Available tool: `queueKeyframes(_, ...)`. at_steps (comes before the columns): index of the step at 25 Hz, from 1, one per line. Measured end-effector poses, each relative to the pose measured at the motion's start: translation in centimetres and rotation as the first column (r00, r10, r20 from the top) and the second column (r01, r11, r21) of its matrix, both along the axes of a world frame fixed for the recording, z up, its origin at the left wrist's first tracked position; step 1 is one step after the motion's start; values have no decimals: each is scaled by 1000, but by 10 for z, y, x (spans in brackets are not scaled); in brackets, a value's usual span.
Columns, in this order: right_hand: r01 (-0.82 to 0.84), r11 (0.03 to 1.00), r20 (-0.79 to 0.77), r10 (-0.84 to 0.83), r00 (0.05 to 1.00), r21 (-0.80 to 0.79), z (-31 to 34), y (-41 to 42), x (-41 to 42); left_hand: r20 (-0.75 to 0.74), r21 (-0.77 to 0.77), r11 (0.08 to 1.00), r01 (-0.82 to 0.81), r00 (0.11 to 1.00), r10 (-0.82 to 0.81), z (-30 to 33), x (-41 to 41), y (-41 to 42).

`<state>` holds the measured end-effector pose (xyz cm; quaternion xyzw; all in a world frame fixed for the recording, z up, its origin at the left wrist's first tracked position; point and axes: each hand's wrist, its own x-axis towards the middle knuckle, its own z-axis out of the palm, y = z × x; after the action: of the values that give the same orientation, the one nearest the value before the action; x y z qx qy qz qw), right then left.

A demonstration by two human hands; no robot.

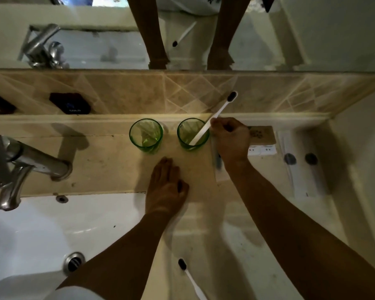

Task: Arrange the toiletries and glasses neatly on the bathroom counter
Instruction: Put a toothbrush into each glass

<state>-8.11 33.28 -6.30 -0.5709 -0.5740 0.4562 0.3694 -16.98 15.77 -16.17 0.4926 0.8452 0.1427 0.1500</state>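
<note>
Pinching a toothbrush (212, 120) by mid-handle, right hand (231, 138) closed on it, thumb and fingers around the white shaft. Handle foot sits inside the glass (193, 134) just left of the hand; bristle head leans up and away toward the tiled backsplash. Second glass (146, 135) stands beside the first, farther left, empty as far as I can tell. Left hand (166, 187) lies flat and open on the worktop (108, 167), nearer than the glasses, holding nothing. Beyond the right hand: packets and a wrapped item, unclear. Spare toothbrush (187, 273) lies near the front edge.

Progress, my estimate: glasses paired, one brush almost seated; spare brush and packets remain.
</note>
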Motion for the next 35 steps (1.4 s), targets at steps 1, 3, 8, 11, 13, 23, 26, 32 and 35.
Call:
queueKeyframes(1, -7, 1000, 14, 7, 1000, 6, -3, 0, 0, -12, 3, 1000, 0, 1000, 0, -1, 0, 0)
queueKeyframes(3, -33, 999, 67, 31, 997, 24, -7, 3, 0, -37, 18, 1000, 2, 999, -1, -2, 0, 2)
queueKeyframes(8, -112, 993, 105, 107, 989, 43, -9, 8, -5, -47, 39, 999, 4, 999, -2, -1, 1, 2)
queueKeyframes(11, -144, 989, 124, 138, 983, 39, -12, 10, -8, -42, 22, 1000, 1, 999, 0, -1, 1, 1)
queueKeyframes(13, -156, 986, 148, 145, 978, 63, -13, 13, -9, -45, 4, 1000, 5, 999, -5, -2, 0, 2)
queueKeyframes(23, -165, 982, 225, 141, 964, 92, -8, 21, -7, -19, 11, 1000, 1, 1000, -1, -2, 0, 2)
queueKeyframes(26, -153, 982, 189, 131, 973, 108, -6, 22, -6, -12, 18, 1000, -4, 1000, 4, 0, 0, 1)
queueKeyframes(32, -183, 979, 192, 164, 968, 88, -3, 28, -7, -4, 11, 1000, -4, 1000, 4, 2, 1, 1)
queueKeyframes(35, -241, 969, 211, 224, 952, 62, -5, 30, -8, -7, 2, 1000, -5, 1000, 5, 3, 0, 1)
